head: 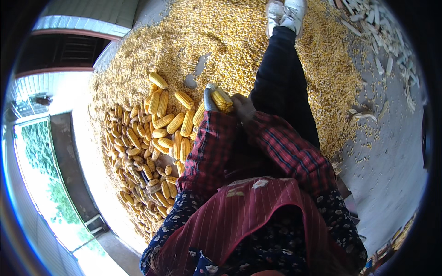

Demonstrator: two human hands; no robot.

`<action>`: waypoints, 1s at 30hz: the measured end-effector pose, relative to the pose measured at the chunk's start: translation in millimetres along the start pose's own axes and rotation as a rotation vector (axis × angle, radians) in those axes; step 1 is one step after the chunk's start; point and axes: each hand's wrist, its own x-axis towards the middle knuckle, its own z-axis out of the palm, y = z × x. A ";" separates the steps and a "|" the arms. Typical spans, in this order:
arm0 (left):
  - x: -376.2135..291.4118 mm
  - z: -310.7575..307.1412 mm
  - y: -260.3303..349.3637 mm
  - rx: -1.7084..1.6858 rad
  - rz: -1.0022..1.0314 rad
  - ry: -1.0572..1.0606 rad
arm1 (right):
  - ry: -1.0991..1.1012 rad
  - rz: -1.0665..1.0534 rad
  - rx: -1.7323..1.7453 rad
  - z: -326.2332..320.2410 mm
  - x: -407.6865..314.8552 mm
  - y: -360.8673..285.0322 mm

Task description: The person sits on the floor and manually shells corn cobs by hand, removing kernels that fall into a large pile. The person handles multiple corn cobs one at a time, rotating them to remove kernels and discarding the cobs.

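Note:
A partly shelled ear of corn [222, 99] is held over my lap. My left hand [210, 99], in a grey glove, wraps round its left side, and a pale bare patch shows at the cob's upper end. My right hand [243, 104], also looking gloved, touches the cob's right side with its fingers bent. Just left of my left sleeve lie whole yellow ears of corn [175, 123], part of a larger heap. Loose corn kernels [228, 45] spread thickly over the floor beyond my hands and around my outstretched legs.
Stripped corn cobs [376, 20] are piled at the upper right, with some husks [364, 115] below them. Grey concrete floor [383, 172] shows on the right. My legs and white shoes [286, 13] stretch over the kernels. A doorway [62, 51] stands at the upper left.

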 end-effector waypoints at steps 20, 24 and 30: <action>-27.0 37.7 -17.2 0.136 0.115 0.074 | 0.012 0.217 0.064 -14.9 -6.7 -29.3; -13.9 15.9 -12.3 0.234 0.225 0.052 | -0.043 0.095 -0.326 -8.7 -16.4 -34.5; -12.1 25.9 -17.9 0.164 0.141 0.127 | 0.020 -0.011 -0.126 -9.0 -5.0 -11.4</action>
